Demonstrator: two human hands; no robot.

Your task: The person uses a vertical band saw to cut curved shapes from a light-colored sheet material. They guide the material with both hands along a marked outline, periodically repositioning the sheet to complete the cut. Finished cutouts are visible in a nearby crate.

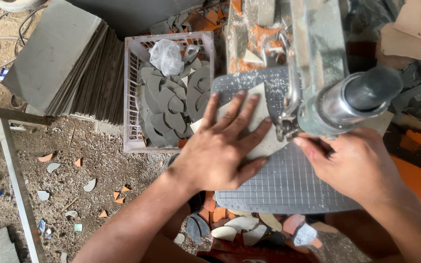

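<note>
The left hand (220, 146) is pressing flat, fingers spread wide, on a pale flat tile piece (254, 104) lying on the grey gridded cutting plate (288, 185). The right hand (352, 163) is resting beside the shiny metal cutter head (332, 104), fingers curled at the tile's edge; its grip is partly hidden. Just left, a white plastic crate (132, 87) is holding grey curved tile offcuts (169, 104).

Crate (131, 97) of grey offcuts (166, 104)
</note>
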